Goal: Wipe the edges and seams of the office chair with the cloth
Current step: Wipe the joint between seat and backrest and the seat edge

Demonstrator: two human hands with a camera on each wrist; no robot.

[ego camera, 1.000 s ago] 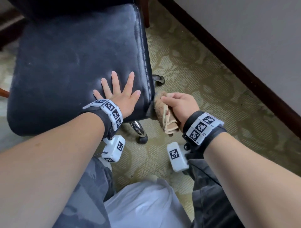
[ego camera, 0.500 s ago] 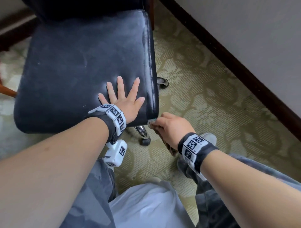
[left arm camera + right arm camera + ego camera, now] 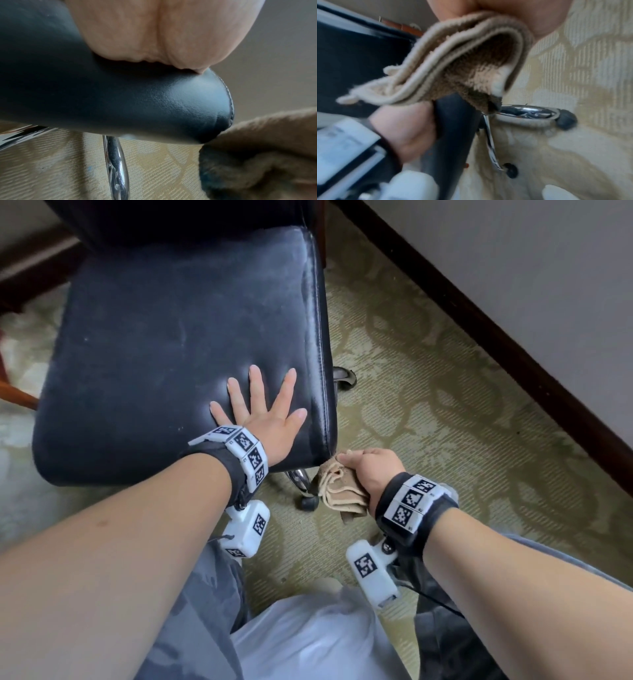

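Observation:
The office chair's black leather seat [image 3: 164, 344] fills the upper left of the head view. My left hand [image 3: 263, 409] lies flat on its near right part, fingers spread; in the left wrist view the palm [image 3: 137, 33] presses the cushion [image 3: 120, 97]. My right hand [image 3: 368, 467] grips a folded tan cloth [image 3: 340, 489] against the seat's near right corner, by the stitched seam [image 3: 230, 102]. The cloth [image 3: 257, 148] touches that corner from below. In the right wrist view the cloth [image 3: 453, 65] hangs folded from my fingers.
Chrome chair legs with black casters [image 3: 308, 503] [image 3: 566, 121] stand under the seat on patterned green carpet [image 3: 428, 405]. A dark wooden skirting board [image 3: 496, 337] and pale wall run along the right. My knees and a white garment [image 3: 308, 642] are at the bottom.
My right hand slid with the cloth from the seat's right side down to its near right corner. The left hand stays flat on the seat.

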